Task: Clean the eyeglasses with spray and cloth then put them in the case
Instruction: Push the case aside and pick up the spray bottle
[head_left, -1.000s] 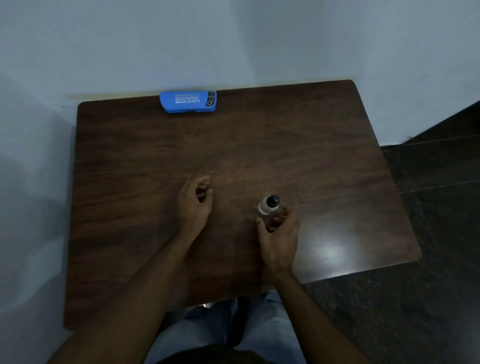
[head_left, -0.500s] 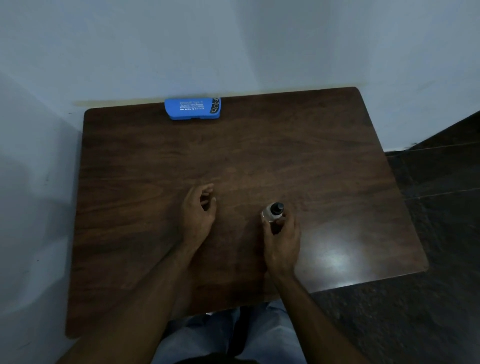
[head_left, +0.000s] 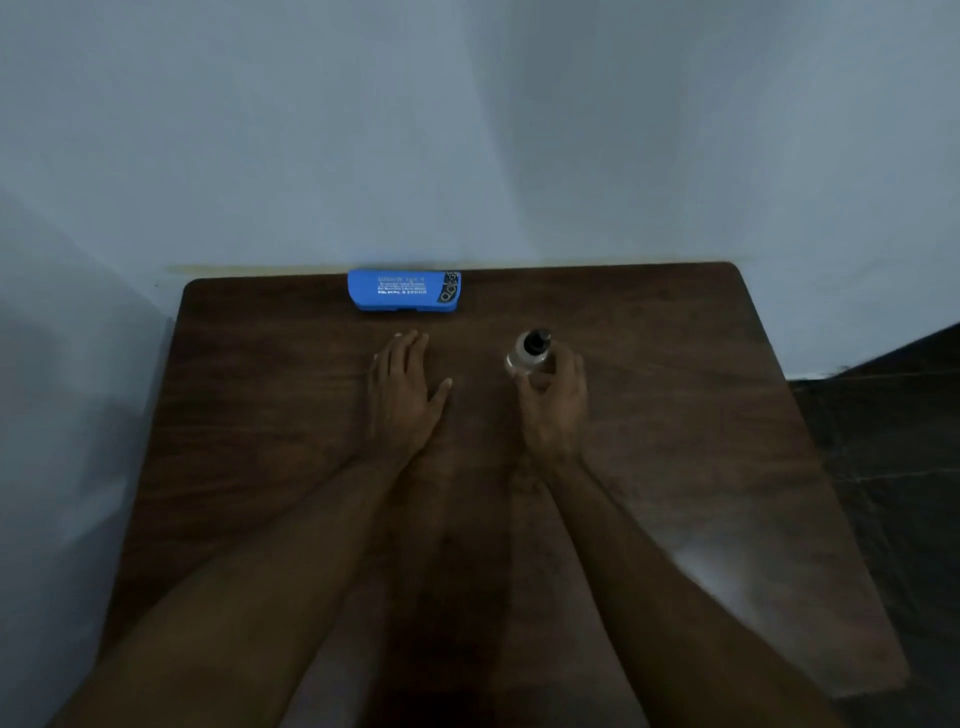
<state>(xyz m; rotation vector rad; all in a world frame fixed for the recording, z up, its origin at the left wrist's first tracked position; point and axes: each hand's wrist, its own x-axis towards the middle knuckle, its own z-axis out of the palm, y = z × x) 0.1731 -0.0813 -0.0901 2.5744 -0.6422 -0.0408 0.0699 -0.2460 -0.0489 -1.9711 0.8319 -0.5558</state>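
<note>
A closed blue eyeglasses case (head_left: 404, 290) with white print lies at the far edge of the dark wooden table (head_left: 675, 441), against the wall. My right hand (head_left: 555, 400) grips a small clear spray bottle (head_left: 529, 354) with a black cap, upright, right of the case. My left hand (head_left: 402, 392) is flat with fingers stretched forward, just short of the case and holding nothing. No eyeglasses or cloth show.
Pale walls (head_left: 467, 130) close off the table's far and left sides. Dark tiled floor (head_left: 904, 441) lies to the right. My forearms stretch over the table's middle.
Both hands reached forward across the table; the right one carried the bottle toward the far edge. The left hand uncurled flat. The view tilted up, showing more wall.
</note>
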